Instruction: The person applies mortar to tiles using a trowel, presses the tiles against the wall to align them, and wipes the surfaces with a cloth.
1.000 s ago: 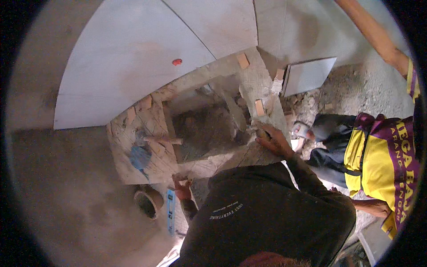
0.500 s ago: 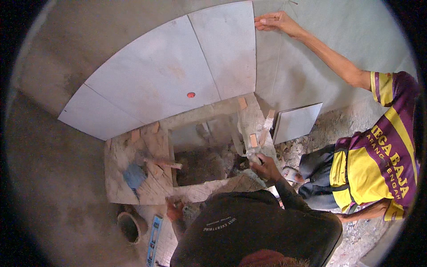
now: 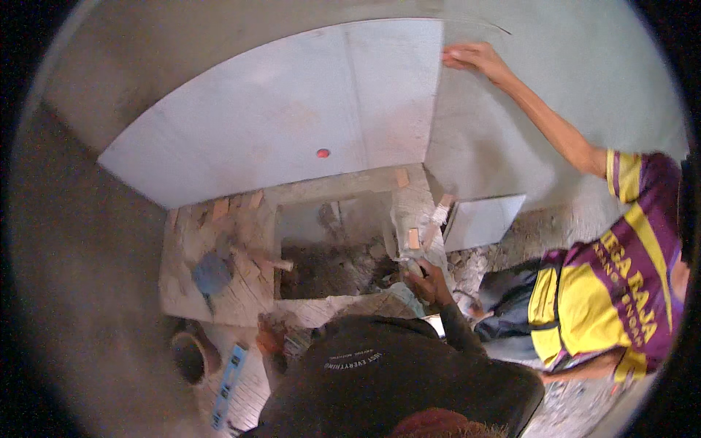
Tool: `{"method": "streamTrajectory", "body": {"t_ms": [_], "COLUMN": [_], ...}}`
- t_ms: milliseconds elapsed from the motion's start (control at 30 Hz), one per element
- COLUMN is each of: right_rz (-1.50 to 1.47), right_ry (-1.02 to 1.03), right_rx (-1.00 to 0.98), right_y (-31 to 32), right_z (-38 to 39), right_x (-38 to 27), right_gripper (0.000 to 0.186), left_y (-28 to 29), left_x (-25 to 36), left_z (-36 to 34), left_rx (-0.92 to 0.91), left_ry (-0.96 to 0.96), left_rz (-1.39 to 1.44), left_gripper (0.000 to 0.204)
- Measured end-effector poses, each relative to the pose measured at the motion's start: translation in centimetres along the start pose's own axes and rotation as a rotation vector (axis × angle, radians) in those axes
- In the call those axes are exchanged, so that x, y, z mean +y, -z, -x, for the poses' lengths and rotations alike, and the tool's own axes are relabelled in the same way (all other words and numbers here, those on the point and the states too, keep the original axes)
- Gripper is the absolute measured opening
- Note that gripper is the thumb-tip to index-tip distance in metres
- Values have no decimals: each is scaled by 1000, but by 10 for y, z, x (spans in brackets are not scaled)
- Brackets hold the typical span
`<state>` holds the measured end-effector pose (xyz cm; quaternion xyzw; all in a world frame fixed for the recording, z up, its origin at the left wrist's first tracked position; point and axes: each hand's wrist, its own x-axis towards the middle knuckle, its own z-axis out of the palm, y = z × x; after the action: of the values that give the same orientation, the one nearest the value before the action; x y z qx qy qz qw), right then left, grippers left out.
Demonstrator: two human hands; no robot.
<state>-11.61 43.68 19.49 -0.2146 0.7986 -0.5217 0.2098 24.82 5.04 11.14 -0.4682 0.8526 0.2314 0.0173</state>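
Note:
My right hand (image 3: 427, 281) is closed around a small greyish item I cannot make out, at the front right of a dusty rectangular opening (image 3: 328, 270). My left hand (image 3: 269, 334) is blurred at the front edge of the rough concrete ledge (image 3: 182, 285); its finger state and any contents are unclear. Left of the opening lie a wooden-handled tool (image 3: 274, 263) and a blue object (image 3: 212, 274). Small tan wooden pieces (image 3: 412, 237) rest on the ledge. Large white panels (image 3: 292, 95) with a red round spot (image 3: 323, 153) stand against the wall behind.
A co-worker (image 3: 606, 277) in yellow and purple is on the right, a raised hand (image 3: 467, 57) at the panel edge. A square panel (image 3: 482, 219) leans beside the ledge. A round container (image 3: 193, 354) and blue level (image 3: 226, 387) are lower left, amid rubble (image 3: 467, 270).
The view has shifted, showing more of the upper wall. The co-worker's raised hand has come into view at the panel edge. My hands remain around the opening's front.

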Motion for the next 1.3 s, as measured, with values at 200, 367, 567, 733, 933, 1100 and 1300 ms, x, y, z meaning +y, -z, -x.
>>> {"method": "streamTrajectory", "body": {"t_ms": [200,367,567,733,933,1100,1300], "right_rz": [-3,2,39,65,116,180,188], "right_ry": [4,-16,3,-38,-15,20,48], "right_rx": [-1,-35,-44,40,29,-39,-96], "right_y": [-4,-6,-3,5,4,-11,-53], "right_z": [3,3,-4,-2,-14,-18,-26], "right_x": [18,24,18,3,-20,-17,-21], "right_gripper": [43,41,39,37,36,36,37], "left_y": [16,42,3,11,8,35,50], "left_x": [47,63,30,40,31,47,33], "left_z": [1,21,21,2,14,21,2], "left_rx": [-1,-85,30,23,165,35,13], "left_ry": [19,104,40,30,-45,30,-81], "left_rz": [-22,-82,-186,-38,26,-28,-79], "left_gripper": [86,88,87,84,75,72,72]}}
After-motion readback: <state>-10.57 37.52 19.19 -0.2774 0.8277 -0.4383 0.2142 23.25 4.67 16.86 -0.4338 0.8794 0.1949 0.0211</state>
